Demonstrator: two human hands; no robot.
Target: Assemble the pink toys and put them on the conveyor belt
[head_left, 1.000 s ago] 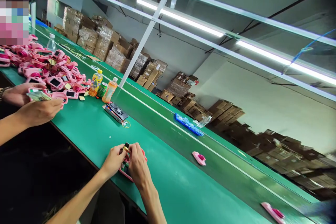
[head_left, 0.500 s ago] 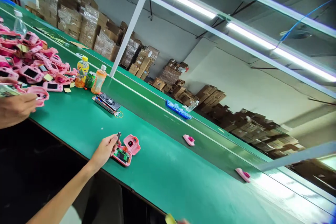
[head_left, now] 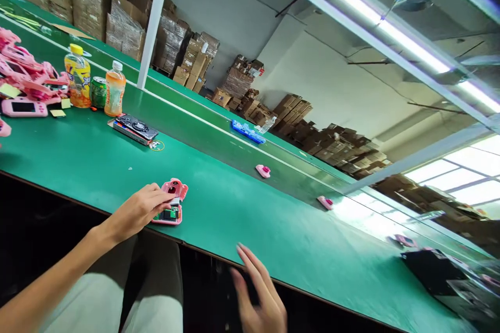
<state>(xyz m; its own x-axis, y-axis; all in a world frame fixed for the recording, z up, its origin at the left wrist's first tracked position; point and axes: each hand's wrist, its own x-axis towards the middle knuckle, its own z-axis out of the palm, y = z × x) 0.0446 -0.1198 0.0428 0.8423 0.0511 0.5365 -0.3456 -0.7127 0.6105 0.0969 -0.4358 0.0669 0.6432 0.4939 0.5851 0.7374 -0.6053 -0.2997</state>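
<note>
An opened pink toy camera [head_left: 180, 214] lies near the table's front edge, its back shell with a green circuit board and its front cover [head_left: 176, 187] folded away behind. My left hand [head_left: 142, 207] rests over its left side. Between thumb and fingers it pinches a small flat silver-grey piece [head_left: 175, 201], partly hidden by the fingers. My right hand [head_left: 260, 291], smeared a little by motion, hovers over the table's front edge to the right. Its fingers are apart and nothing shows in them.
At the left are a heap of pink toy cameras [head_left: 27, 73], two drink bottles [head_left: 115, 91] and a green can [head_left: 98, 92]. A black flat box [head_left: 135, 127] lies nearby. Pink cameras [head_left: 263, 170] sit on the belt behind. A black bin [head_left: 433, 273] stands far right.
My view has swung right and down. The silver-grey piece has come down over the open camera in my left hand. My right hand has risen into view, without the yellow thing seen beside it before.
</note>
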